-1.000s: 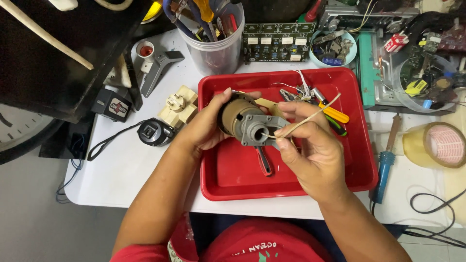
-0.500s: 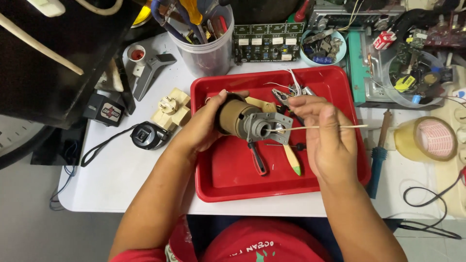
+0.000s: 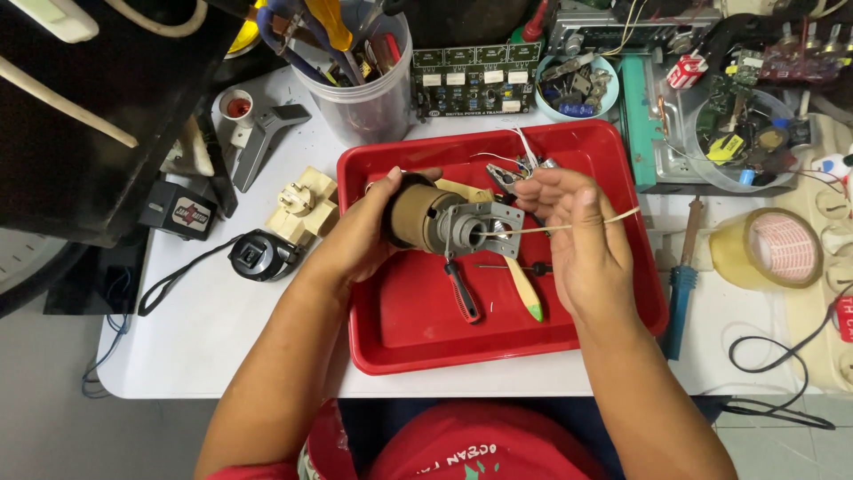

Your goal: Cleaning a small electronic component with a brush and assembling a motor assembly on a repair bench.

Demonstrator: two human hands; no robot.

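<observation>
over the red tray [image 3: 622,147], the left hand [image 3: 360,236] wraps its fingers around a brown cylindrical motor [image 3: 435,218], the right hand [image 3: 582,236] pinches a thin pale stick [image 3: 569,224] poking its metal end, with a clear tool tub [image 3: 355,89] beyond.

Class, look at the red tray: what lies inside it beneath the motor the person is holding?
In the red tray, a red-and-black-handled tool and a cream, green-tipped handle lie below the motor. The hands cover whatever lies directly underneath.
</observation>
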